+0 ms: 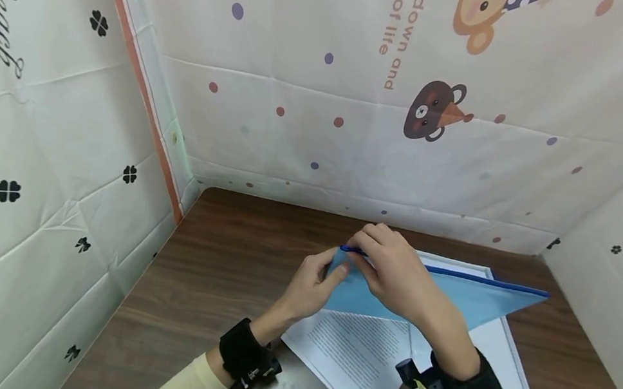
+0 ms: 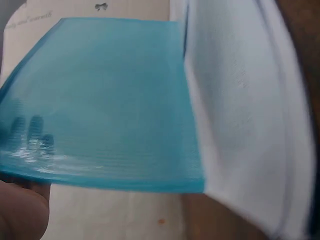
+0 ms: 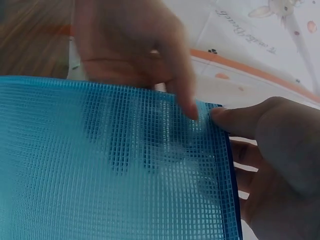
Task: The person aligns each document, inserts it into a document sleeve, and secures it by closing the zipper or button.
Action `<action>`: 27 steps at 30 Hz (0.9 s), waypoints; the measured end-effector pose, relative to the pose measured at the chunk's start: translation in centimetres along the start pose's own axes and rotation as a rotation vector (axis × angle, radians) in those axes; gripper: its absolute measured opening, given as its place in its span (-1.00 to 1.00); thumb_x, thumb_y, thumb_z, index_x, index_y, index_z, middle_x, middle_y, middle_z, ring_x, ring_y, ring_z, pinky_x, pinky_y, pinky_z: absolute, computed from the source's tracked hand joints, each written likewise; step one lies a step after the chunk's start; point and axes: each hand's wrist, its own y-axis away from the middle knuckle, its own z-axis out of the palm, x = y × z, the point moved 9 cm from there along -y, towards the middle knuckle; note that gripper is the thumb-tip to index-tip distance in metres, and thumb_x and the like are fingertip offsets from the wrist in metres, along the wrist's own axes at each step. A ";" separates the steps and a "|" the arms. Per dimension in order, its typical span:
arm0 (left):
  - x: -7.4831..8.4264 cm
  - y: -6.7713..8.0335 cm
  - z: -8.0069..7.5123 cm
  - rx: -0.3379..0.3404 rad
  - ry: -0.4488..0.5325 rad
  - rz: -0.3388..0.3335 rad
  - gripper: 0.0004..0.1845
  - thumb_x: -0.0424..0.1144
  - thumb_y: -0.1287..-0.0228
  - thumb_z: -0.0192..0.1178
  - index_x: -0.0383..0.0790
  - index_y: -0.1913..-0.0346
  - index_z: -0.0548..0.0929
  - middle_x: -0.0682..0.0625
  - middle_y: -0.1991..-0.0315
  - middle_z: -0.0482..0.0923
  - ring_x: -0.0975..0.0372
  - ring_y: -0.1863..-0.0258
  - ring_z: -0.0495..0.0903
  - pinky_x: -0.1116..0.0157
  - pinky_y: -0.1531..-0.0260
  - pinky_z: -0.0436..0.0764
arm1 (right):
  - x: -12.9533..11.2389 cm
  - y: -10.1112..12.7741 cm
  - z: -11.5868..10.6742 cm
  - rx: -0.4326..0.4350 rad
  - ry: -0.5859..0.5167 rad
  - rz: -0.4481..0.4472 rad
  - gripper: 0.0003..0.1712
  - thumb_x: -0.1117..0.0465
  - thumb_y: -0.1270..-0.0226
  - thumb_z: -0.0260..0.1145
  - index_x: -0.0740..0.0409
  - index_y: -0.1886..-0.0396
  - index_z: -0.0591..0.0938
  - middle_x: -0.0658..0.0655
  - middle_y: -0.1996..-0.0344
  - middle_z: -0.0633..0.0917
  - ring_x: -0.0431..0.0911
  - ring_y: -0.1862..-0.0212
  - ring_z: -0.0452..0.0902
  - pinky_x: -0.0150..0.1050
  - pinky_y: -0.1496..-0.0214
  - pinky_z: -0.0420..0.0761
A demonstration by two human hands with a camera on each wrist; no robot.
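At centre frame, the left hand (image 1: 313, 284) pinches the near corner of a blue mesh zip pouch (image 1: 451, 296), lifted off the table. The right hand (image 1: 395, 271) grips its top edge. Printed papers (image 1: 353, 355) lie beneath on the brown table (image 1: 207, 285).

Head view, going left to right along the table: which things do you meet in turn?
Left hand gripping the pouch's corner → right hand at the zipper end → blue mesh zip pouch stretching off to the right. The printed papers lie beneath all three, so they have no clear place in the order.
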 end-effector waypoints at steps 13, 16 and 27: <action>2.5 -0.6 -2.0 -0.056 -0.212 0.000 -0.68 -0.17 -0.68 0.12 -0.18 -0.26 0.74 0.16 0.57 0.39 0.36 0.66 0.22 0.38 0.54 0.33 | -0.2 0.2 -0.8 0.033 -0.037 0.026 -0.90 0.25 -0.50 0.41 0.10 0.13 0.63 -0.02 0.23 0.63 -0.15 0.22 0.47 -0.20 0.19 0.58; 2.2 -0.6 -2.2 -0.062 -0.198 -0.023 -0.68 -0.14 -0.67 0.13 -0.16 -0.25 0.75 0.10 0.41 0.63 0.32 0.60 0.39 0.38 0.50 0.39 | 0.0 0.3 -0.6 0.020 -0.060 0.050 -0.93 0.26 -0.55 0.36 0.09 0.11 0.61 -0.03 0.22 0.60 -0.17 0.21 0.44 -0.20 0.19 0.55; 1.3 -0.5 -2.8 -0.099 -0.146 -0.086 -0.66 -0.15 -0.67 0.14 -0.21 -0.26 0.74 -0.02 -0.05 0.79 0.16 0.26 0.76 0.25 0.28 0.74 | 0.3 0.9 -1.5 0.062 0.016 0.031 -0.89 0.27 -0.40 0.50 0.04 0.14 0.75 -0.04 0.23 0.69 -0.14 0.19 0.52 -0.13 0.16 0.59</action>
